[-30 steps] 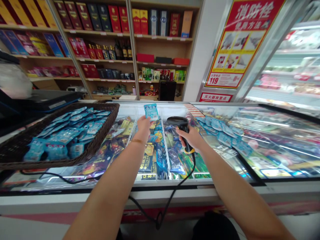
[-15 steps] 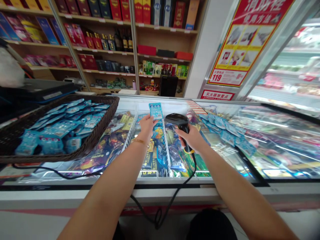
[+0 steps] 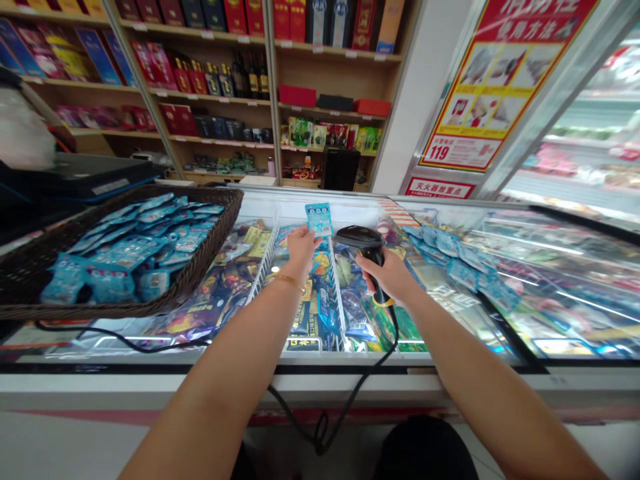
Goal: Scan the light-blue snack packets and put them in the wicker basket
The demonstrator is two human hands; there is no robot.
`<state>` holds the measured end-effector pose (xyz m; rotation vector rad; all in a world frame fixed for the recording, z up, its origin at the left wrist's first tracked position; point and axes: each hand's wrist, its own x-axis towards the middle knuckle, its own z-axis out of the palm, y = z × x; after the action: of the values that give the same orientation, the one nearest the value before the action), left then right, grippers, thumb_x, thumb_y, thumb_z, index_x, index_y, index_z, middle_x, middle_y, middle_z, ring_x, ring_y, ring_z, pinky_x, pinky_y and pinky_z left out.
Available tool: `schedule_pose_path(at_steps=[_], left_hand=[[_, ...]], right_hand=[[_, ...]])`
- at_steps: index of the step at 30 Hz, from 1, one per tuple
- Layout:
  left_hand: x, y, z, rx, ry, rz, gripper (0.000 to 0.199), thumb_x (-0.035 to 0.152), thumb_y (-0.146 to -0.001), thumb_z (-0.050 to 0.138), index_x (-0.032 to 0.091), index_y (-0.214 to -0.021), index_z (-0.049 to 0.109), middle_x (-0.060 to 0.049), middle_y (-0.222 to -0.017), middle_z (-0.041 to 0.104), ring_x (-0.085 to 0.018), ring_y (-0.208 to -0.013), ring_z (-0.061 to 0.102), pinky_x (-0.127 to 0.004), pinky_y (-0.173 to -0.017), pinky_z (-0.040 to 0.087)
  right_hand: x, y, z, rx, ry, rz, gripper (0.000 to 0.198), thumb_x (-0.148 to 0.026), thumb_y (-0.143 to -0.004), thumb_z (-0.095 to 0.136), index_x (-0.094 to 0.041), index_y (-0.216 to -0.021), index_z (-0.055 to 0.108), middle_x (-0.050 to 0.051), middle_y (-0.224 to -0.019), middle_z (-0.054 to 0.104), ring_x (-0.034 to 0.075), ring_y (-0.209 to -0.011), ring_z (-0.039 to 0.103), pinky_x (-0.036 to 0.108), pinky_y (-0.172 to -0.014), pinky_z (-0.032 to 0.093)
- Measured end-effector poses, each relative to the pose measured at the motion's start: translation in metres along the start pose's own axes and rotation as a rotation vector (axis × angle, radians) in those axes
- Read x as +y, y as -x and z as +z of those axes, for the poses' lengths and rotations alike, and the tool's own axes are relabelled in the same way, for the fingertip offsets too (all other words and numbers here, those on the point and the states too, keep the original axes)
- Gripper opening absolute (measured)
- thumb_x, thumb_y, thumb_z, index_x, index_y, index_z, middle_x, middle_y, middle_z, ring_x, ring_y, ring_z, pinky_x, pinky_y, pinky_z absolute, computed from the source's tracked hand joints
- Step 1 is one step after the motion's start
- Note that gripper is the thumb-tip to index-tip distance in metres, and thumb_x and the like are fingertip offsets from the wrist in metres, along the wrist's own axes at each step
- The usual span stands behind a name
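My left hand pinches a small blue snack packet by its lower edge and holds it up over the freezer, with its printed back and a pale label facing me. Just to the right, my right hand is wrapped round the handle of a black barcode scanner. The scanner's head points left, towards the packet but apart from it. From the handle's base a black cable hangs in a loop over the freezer's front edge.
A brown wicker basket full of similar blue packets stands at the left. More blue packets lie in a heap on the freezer glass at the right. The chest freezer holds bagged goods between white wire dividers. Stocked shelves stand behind.
The view has shifted slightly, so most things sit a little further right. My hands still hold the packet and the scanner in nearly the same positions relative to each other.
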<state>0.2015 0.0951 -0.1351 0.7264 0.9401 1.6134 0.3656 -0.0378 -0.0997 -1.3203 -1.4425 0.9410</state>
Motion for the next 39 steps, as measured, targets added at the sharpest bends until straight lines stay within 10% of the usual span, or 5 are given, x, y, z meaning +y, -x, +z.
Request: schedule_pose_path(at_steps=[16, 24, 31, 39], left_hand=[[0.006, 0.010, 0.013, 0.156, 0.087, -0.170, 0.020, -0.001, -0.072, 0.067, 0.017, -0.076, 0.061, 0.000, -0.071, 0.061, -0.014, -0.076, 0.067, -0.032, -0.082, 0.058], [-0.011, 0.044, 0.113, 0.017, 0.076, -0.358, 0.022, -0.005, -0.077, 0.059, 0.017, -0.077, 0.059, 0.001, -0.067, 0.058, -0.010, -0.061, 0.059, -0.032, -0.077, 0.059], [-0.076, 0.089, 0.217, -0.194, 0.038, -0.497, 0.025, -0.007, -0.073, 0.062, 0.017, -0.074, 0.056, -0.001, -0.072, 0.059, -0.013, -0.070, 0.064, -0.034, -0.078, 0.059], [-0.134, 0.105, 0.255, -0.370, 0.051, -0.547, 0.025, -0.005, -0.072, 0.064, 0.018, -0.077, 0.056, -0.008, -0.081, 0.063, -0.023, -0.094, 0.068, -0.038, -0.086, 0.056]], right_hand=[[-0.006, -0.004, -0.016, 0.026, -0.144, 0.035, 0.036, -0.047, -0.076, 0.074, -0.021, -0.086, 0.051, -0.006, -0.054, 0.055, 0.010, -0.033, 0.049, 0.023, -0.034, 0.040], [0.002, 0.025, -0.119, 0.263, -0.122, 0.103, 0.037, -0.046, -0.074, 0.077, -0.020, -0.076, 0.050, -0.004, -0.051, 0.055, 0.010, -0.033, 0.049, 0.022, -0.033, 0.037], [0.021, 0.067, -0.211, 0.581, -0.127, 0.202, 0.037, -0.041, -0.071, 0.080, -0.020, -0.073, 0.050, -0.003, -0.050, 0.056, 0.012, -0.034, 0.050, 0.024, -0.032, 0.039], [0.047, 0.088, -0.234, 0.608, -0.156, 0.219, 0.039, -0.044, -0.067, 0.081, -0.019, -0.073, 0.052, -0.002, -0.050, 0.056, 0.011, -0.034, 0.049, 0.024, -0.032, 0.039]])
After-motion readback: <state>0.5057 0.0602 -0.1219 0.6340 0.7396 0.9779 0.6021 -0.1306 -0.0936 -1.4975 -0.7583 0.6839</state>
